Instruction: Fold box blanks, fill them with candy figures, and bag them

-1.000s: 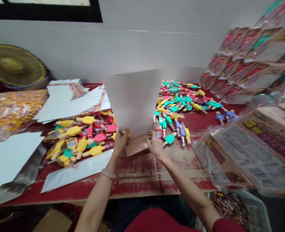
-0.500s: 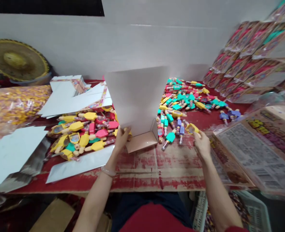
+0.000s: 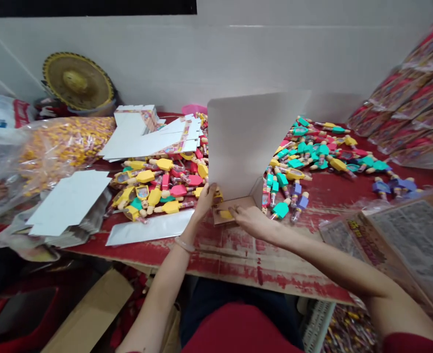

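Note:
In the middle of the table stands a display box (image 3: pixel 253 147) with a tall white back panel and a shallow tray at its foot. My left hand (image 3: pixel 203 202) is closed on the box's left side; a yellow piece (image 3: pixel 218 196) shows beside its fingertips. My right hand (image 3: pixel 252 221) reaches into the tray, fingers closed round the end of a yellow toy candy tube (image 3: pixel 225 214) lying low in it. Left of the box is a heap of yellow, red and green candy tubes (image 3: pixel 153 196). Another heap (image 3: pixel 319 149), with many green ones, spreads on the right.
Flat white cartons (image 3: pixel 69 203) are stacked at left, with more folded card (image 3: pixel 146 139) behind. A bag of yellow pieces (image 3: pixel 67 147) sits at far left. Wrapped packs (image 3: pixel 418 103) rise at right above a printed carton (image 3: pixel 403 240). A crate (image 3: pixel 319 323) stands below the table edge.
My right hand has moved left from the table into the box tray, bringing the yellow candy tube with it. My left hand stays at the box's left side. The view has shifted left.

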### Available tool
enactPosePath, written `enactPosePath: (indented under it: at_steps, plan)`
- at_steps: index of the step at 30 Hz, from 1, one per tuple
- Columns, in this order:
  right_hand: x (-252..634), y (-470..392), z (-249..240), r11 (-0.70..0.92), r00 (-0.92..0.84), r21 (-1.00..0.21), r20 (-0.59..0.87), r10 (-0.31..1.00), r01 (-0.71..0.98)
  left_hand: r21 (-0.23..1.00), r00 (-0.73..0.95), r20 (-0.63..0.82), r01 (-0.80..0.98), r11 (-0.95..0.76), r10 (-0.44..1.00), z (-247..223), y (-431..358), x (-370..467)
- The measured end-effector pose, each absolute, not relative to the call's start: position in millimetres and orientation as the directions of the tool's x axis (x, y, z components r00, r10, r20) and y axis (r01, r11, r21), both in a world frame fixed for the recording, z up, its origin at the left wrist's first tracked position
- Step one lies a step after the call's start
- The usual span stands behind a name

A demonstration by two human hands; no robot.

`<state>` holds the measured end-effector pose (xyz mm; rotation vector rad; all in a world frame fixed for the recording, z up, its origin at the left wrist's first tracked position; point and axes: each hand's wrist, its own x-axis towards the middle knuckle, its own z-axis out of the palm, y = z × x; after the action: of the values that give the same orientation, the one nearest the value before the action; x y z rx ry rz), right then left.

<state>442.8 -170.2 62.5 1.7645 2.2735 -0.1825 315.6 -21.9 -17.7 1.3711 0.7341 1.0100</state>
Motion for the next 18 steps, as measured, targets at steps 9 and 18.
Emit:
enactPosePath:
  at_steps: [9,18]
  plan:
    - [416.4,-103.5,56.7,0.126,-0.160,-0.300,-0.091,0.983,0.945,0.986,0.406,0.133,-0.147,-0.079,0.904,-18.5,-23.7,314.5]
    - [612.9,-108.5,34.3,-0.367,0.613,-0.627,0.228,0.757,0.687,0.989,0.324,-0.027,-0.131,0.074,0.945,-18.4,-30.1,315.2]
